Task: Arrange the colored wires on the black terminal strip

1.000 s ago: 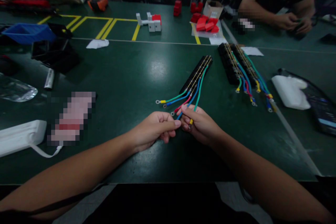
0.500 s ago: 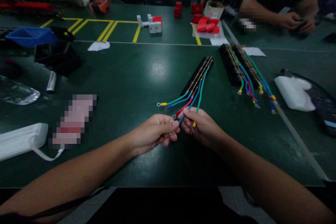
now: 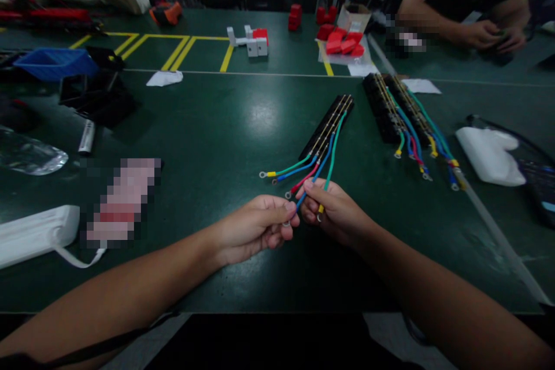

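Note:
My left hand [image 3: 264,222] pinches the end of a blue wire [image 3: 321,167] near its ring terminal [image 3: 286,224]. My right hand [image 3: 327,205] is closed on the same blue wire a little further up. A green wire [image 3: 333,153] with a yellow-sleeved ring terminal [image 3: 321,210] runs across the right hand's fingers. These wires come from a black strip [image 3: 323,121] with brass-coloured rods, lying slanted on the table. Another green wire [image 3: 290,167], a second blue wire [image 3: 295,171] and a red wire [image 3: 306,177] fan out to the left, each ending in a ring terminal.
Two similar wired black strips [image 3: 381,107] lie to the right, near a white object [image 3: 488,153]. A phone [image 3: 124,199] and a white power bank [image 3: 41,234] are at left. Red parts [image 3: 342,41] lie at the back, and a co-worker's hands [image 3: 494,37] are at back right.
Almost nothing differs. Both hands keep their pinch on the blue wire, and the whole view has shifted very slightly.

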Motion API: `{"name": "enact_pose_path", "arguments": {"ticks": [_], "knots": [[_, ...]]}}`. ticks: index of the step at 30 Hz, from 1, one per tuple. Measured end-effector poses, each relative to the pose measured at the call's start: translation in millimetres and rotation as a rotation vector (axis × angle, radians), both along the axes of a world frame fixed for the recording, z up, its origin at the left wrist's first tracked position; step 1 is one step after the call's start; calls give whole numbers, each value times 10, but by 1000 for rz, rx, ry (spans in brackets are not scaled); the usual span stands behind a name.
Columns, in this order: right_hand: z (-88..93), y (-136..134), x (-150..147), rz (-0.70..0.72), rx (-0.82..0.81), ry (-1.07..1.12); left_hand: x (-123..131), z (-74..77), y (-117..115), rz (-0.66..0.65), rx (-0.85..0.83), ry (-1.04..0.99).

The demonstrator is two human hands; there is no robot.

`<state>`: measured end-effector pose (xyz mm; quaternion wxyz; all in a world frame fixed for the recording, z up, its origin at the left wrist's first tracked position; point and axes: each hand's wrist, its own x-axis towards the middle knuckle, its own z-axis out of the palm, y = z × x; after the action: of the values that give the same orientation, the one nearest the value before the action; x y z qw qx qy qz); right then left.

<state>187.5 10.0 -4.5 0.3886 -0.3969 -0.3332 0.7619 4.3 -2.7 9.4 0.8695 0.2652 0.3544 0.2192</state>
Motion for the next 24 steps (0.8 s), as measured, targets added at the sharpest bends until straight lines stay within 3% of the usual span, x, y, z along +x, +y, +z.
{"name": "enact_pose_path", "arguments": {"ticks": [4,9,11,17,24], "knots": [[-11,4,10,6,-26,23,9,-23,2,-6,2,-25],[-14,8,21,7,-35,14,34,0,-12,-23,316,237],[-18,12,22,6,-35,13,40,1,-21,-25,356,262],[-27,17,21,15,-16,21,37,-52,-47,-34,250,168],[-19,21,29,18,-27,24,14,-48,-34,-14,-63,-96]]}}
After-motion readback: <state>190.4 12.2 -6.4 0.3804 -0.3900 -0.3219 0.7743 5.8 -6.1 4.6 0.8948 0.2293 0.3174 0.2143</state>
